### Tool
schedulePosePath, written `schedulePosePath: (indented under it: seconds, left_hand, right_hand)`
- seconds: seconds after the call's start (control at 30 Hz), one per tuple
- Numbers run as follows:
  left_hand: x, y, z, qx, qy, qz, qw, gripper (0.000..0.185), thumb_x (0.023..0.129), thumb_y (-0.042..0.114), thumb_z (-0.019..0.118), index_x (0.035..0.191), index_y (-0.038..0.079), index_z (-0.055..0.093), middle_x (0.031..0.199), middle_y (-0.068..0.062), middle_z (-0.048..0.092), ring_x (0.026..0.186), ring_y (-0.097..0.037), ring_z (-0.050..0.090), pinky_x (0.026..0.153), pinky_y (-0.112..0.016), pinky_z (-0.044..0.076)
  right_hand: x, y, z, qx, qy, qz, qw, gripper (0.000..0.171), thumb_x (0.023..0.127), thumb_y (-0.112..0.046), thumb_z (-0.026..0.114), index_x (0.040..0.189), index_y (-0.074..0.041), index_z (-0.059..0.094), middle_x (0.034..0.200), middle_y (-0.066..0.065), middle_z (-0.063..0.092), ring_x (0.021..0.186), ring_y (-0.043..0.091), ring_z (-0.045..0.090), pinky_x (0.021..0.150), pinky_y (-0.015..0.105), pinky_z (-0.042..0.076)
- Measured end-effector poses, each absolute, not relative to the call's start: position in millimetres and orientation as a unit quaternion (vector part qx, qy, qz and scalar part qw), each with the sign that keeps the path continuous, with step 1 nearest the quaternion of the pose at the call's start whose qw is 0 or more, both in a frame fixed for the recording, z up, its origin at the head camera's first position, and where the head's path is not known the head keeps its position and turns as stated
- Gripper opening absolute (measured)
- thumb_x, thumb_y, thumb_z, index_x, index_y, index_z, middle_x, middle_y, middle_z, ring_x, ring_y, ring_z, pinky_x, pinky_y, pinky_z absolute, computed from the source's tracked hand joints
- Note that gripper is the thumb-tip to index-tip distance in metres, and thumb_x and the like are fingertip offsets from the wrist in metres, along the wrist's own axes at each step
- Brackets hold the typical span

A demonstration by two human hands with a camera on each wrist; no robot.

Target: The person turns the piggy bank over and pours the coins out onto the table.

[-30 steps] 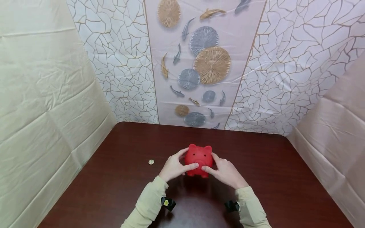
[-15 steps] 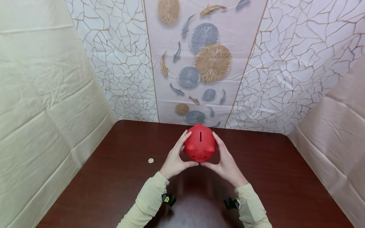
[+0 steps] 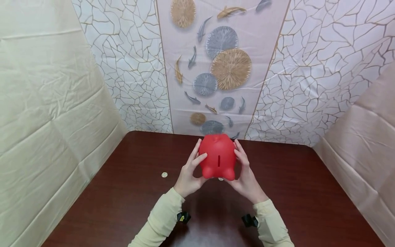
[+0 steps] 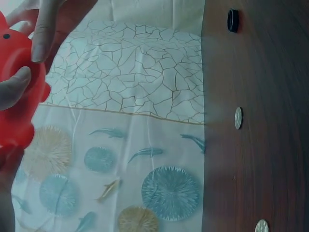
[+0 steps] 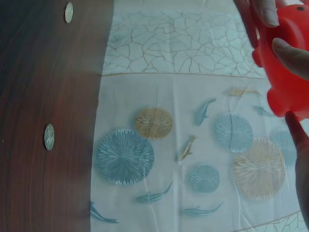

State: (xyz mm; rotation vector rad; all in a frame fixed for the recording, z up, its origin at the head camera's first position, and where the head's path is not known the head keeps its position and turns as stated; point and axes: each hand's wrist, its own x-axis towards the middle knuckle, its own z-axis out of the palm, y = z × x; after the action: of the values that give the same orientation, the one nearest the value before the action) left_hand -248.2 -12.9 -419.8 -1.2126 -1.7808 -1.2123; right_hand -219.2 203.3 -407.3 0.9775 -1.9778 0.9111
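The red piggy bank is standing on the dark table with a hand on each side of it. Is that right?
Not quite: the red piggy bank is held up in the air, above the dark table, as the left wrist view shows. The left hand and right hand are indeed on either side.

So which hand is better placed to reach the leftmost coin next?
Probably the left hand: it's nearer that coin; the right hand is across the red piggy bank, which both hands grip.
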Motion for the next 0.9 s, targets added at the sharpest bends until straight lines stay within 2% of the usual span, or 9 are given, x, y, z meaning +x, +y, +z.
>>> schedulePosePath:
  seconds: [0.13, 0.2, 0.37, 0.43, 0.53, 0.63, 0.73, 0.83, 0.9]
  left_hand:
    - [-251, -14, -420, -0.490, -0.658, -0.439, 0.365, 0.104, 0.066, -0.007, 0.083, 0.149, 0.030, 0.032, 0.159, -0.015, 0.023, 0.147, -0.025, 0.030, 0.096, -0.034, 0.052]
    - [-252, -14, -421, -0.496, -0.655, -0.429, 0.376, 0.104, 0.066, -0.006, 0.083, 0.149, 0.030, 0.032, 0.160, -0.015, 0.024, 0.147, -0.024, 0.030, 0.098, -0.034, 0.051]
    - [-251, -17, -424, -0.485, -0.671, -0.444, 0.344, 0.102, 0.065, 0.000, 0.086, 0.149, 0.026, 0.034, 0.158, -0.016, 0.027, 0.142, -0.027, 0.039, 0.099, -0.036, 0.051]
    - [-251, -19, -427, -0.474, -0.681, -0.460, 0.317, 0.102, 0.064, 0.005, 0.089, 0.149, 0.024, 0.035, 0.158, -0.016, 0.028, 0.140, -0.028, 0.042, 0.099, -0.037, 0.052]
    - [-251, -21, -432, -0.453, -0.695, -0.488, 0.271, 0.101, 0.064, 0.011, 0.090, 0.149, 0.022, 0.037, 0.158, -0.014, 0.029, 0.139, -0.027, 0.043, 0.100, -0.037, 0.052]
    - [-251, -22, -435, -0.430, -0.705, -0.520, 0.219, 0.098, 0.066, 0.014, 0.089, 0.149, 0.020, 0.037, 0.158, -0.011, 0.030, 0.138, -0.026, 0.042, 0.099, -0.036, 0.052]
    - [-251, -22, -439, -0.401, -0.717, -0.542, 0.178, 0.096, 0.069, 0.016, 0.087, 0.150, 0.020, 0.036, 0.156, -0.007, 0.033, 0.133, -0.024, 0.047, 0.095, -0.033, 0.054]
    - [-250, -21, -442, -0.361, -0.739, -0.550, 0.146, 0.093, 0.072, 0.019, 0.085, 0.150, 0.026, 0.035, 0.152, -0.002, 0.039, 0.113, -0.020, 0.061, 0.089, -0.033, 0.057]
    - [-250, -20, -445, -0.327, -0.757, -0.553, 0.124, 0.090, 0.075, 0.023, 0.084, 0.149, 0.033, 0.035, 0.145, 0.000, 0.045, 0.097, -0.016, 0.065, 0.084, -0.033, 0.058]
  right_hand:
    - [-219, 202, -406, 0.400, -0.755, 0.340, 0.393, 0.075, 0.091, -0.041, 0.061, 0.135, 0.006, 0.022, 0.153, 0.029, 0.023, 0.148, 0.025, 0.023, 0.108, 0.012, 0.035]
    - [-219, 202, -406, 0.403, -0.753, 0.331, 0.401, 0.074, 0.092, -0.040, 0.060, 0.135, 0.006, 0.022, 0.150, 0.033, 0.024, 0.149, 0.022, 0.022, 0.108, 0.012, 0.035]
    - [-218, 203, -407, 0.393, -0.765, 0.334, 0.386, 0.079, 0.089, -0.041, 0.063, 0.138, 0.007, 0.024, 0.150, 0.031, 0.028, 0.147, 0.020, 0.026, 0.108, 0.013, 0.036]
    - [-216, 204, -408, 0.379, -0.779, 0.346, 0.360, 0.086, 0.084, -0.040, 0.069, 0.143, 0.005, 0.025, 0.152, 0.026, 0.030, 0.145, 0.016, 0.029, 0.107, 0.011, 0.037]
    - [-215, 204, -411, 0.346, -0.804, 0.363, 0.320, 0.100, 0.072, -0.028, 0.083, 0.149, 0.000, 0.026, 0.153, 0.017, 0.034, 0.139, 0.012, 0.036, 0.103, 0.008, 0.039]
    - [-213, 204, -414, 0.305, -0.828, 0.357, 0.306, 0.115, 0.058, -0.016, 0.092, 0.152, -0.006, 0.027, 0.150, 0.012, 0.041, 0.131, 0.016, 0.046, 0.099, 0.007, 0.042]
    - [-213, 203, -417, 0.261, -0.853, 0.344, 0.292, 0.117, 0.055, -0.016, 0.094, 0.152, -0.011, 0.029, 0.145, 0.011, 0.048, 0.120, 0.022, 0.056, 0.093, 0.019, 0.052]
    - [-212, 202, -419, 0.213, -0.880, 0.345, 0.247, 0.111, 0.061, -0.024, 0.092, 0.152, -0.015, 0.030, 0.138, 0.011, 0.055, 0.112, 0.024, 0.062, 0.087, 0.037, 0.058]
    - [-212, 201, -420, 0.183, -0.895, 0.349, 0.211, 0.106, 0.065, -0.030, 0.090, 0.152, -0.016, 0.030, 0.135, 0.013, 0.058, 0.111, 0.027, 0.063, 0.086, 0.044, 0.058]
